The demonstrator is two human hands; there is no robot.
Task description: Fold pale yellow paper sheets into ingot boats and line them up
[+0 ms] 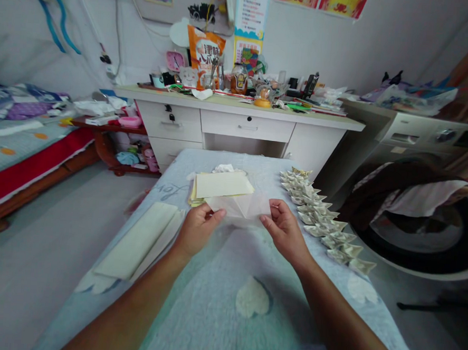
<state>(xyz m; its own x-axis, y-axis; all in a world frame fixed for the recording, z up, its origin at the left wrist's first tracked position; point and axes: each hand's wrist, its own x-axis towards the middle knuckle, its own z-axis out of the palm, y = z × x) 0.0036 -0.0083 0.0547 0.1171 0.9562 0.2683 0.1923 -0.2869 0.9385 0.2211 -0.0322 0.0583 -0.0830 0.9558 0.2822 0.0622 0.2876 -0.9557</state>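
Observation:
Between both hands a thin white sheet of paper (238, 206) is stretched out above the table, with slanting crease lines in its middle. My left hand (201, 223) pinches its left end between thumb and fingers. At the other end, my right hand (282, 225) grips the paper the same way. Just behind it lies a stack of pale yellow paper (223, 185). Left of my left forearm rest long folded white sheets (141, 238). Rows of several small folded paper boats (319, 212) line the table's right side.
A light blue cloth (226, 296) with heart shapes covers the table. Behind stands a white desk (247, 125) loaded with jars, a snack bag (205, 57) and clutter. On the right, a washing machine (414, 133) has its door open with clothes hanging out. A bed (25, 146) is at left.

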